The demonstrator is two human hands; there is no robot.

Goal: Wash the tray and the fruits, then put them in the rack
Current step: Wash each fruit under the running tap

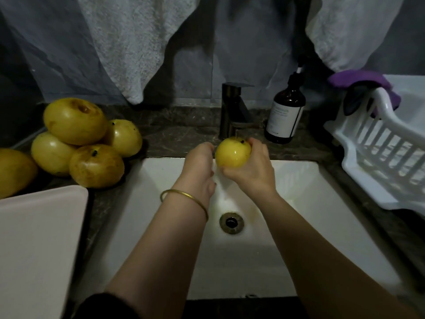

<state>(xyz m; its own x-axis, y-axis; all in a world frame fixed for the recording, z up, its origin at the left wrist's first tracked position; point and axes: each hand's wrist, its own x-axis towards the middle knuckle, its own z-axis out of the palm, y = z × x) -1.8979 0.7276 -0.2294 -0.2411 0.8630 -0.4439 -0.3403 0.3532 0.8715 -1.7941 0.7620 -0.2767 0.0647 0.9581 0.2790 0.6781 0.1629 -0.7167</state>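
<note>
My right hand (251, 168) grips a wet yellow fruit (232, 151) under the dark faucet (232, 111), above the white sink (322, 203). My left hand (199, 168) is beside the fruit on its left, fingers relaxed, touching or nearly touching it; a gold bangle sits on that wrist. Several more yellow fruits (73, 120) are piled on the counter at the left. A pale tray (39, 238) lies at the lower left. The white slatted rack (377, 153) stands on the right.
A brown pump bottle (285, 113) stands right of the faucet. A purple cloth (358, 80) hangs on the rack's far edge. Towels hang on the wall behind. The sink drain (231, 222) lies below the hands. The counter is dark stone.
</note>
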